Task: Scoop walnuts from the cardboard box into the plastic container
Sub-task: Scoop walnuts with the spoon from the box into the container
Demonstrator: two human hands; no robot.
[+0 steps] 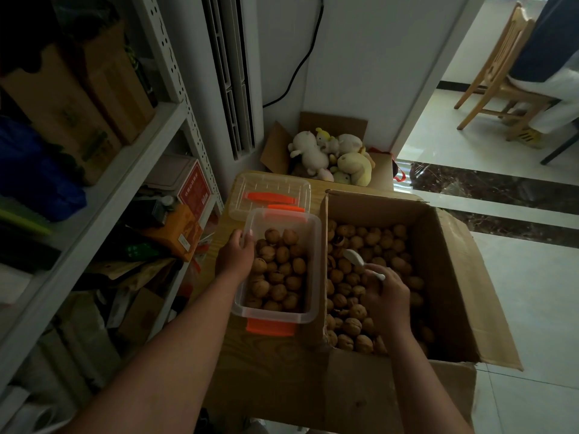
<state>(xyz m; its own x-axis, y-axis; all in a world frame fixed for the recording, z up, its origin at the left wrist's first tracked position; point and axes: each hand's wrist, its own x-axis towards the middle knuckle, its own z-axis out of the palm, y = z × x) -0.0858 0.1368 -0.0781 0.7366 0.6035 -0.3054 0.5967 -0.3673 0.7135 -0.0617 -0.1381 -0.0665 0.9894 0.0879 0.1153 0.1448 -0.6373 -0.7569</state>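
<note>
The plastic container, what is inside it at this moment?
Walnuts in their shells fill much of the plastic container. They cover its floor, so nothing beneath them can be seen. The left hand grips its left rim and hides that corner.

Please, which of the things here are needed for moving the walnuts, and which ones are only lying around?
For the job: cardboard box, walnuts, plastic container gripped at its rim by the left hand, white spoon held in the right hand.

Lying about: clear lid, plush toys, shelf, wooden chair.
</note>
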